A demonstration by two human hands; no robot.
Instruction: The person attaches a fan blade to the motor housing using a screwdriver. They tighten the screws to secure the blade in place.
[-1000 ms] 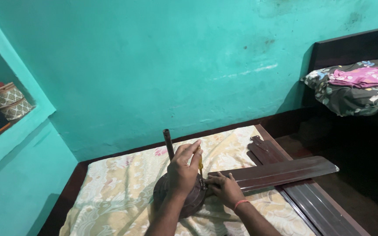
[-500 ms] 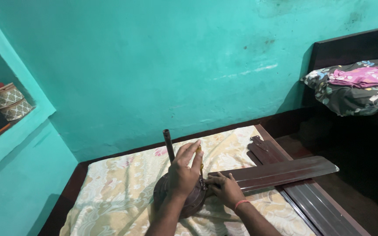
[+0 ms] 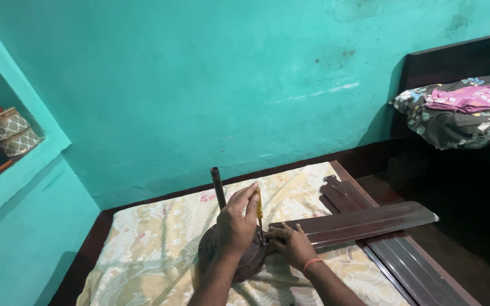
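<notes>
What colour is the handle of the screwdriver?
Yellow-orange, seen in the head view: the screwdriver is held upright in the left hand.

Two round patterned cream boxes [image 3: 11, 133] sit stacked in the left wall niche.

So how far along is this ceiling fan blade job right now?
Done: one brown blade lies with its end at the fan motor on the flowered sheet.

In hand: the left hand holds a yellow-handled screwdriver upright at that joint, while the right hand steadies the blade end.

Left: at least one loose blade lies unattached beside the sheet.
</notes>
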